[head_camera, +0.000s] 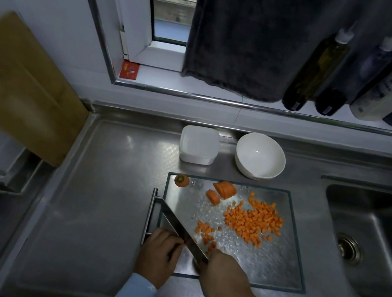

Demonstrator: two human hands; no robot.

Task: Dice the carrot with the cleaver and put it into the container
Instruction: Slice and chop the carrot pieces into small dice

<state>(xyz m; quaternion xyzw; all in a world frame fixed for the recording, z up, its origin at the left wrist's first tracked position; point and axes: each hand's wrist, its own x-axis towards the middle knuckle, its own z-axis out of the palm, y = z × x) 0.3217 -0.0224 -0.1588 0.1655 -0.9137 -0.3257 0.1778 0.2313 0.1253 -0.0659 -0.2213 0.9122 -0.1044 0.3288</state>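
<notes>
The right hand (220, 264) is wrapped round the handle of the cleaver (183, 227), with the handle itself hidden inside the fist. From that grip the blade's long axis runs on a diagonal, away from the person and to the left, and its far corner ends over the left edge of the cutting board (263, 265). The left hand (161, 249) sits just left of the grip, fingers curled, their tips against the flat of the blade near its heel. Whether they pinch a bit of carrot or only steady the steel I cannot tell (anything under them is hidden). I read it as a guiding hold, with the knuckles by the blade so the edge comes down beside the fingers.

Just ahead of the grip, on the blade's right side, lies a small scatter of cubes (205, 231). Farther out and to the right is the main heap of diced carrot (252, 223), lying apart, I judge, so the cutting spot stays free. Well beyond the blade's far end, fanned slices (224, 190) lie uncut in a short row slanting toward the far right. The carrot top (181, 180) sits alone at the board's far left corner. The container (198, 145) stands off the board, far beyond the grip and beside a bowl (260, 157); no orange shows in it yet, so the transfer is still to do
</notes>
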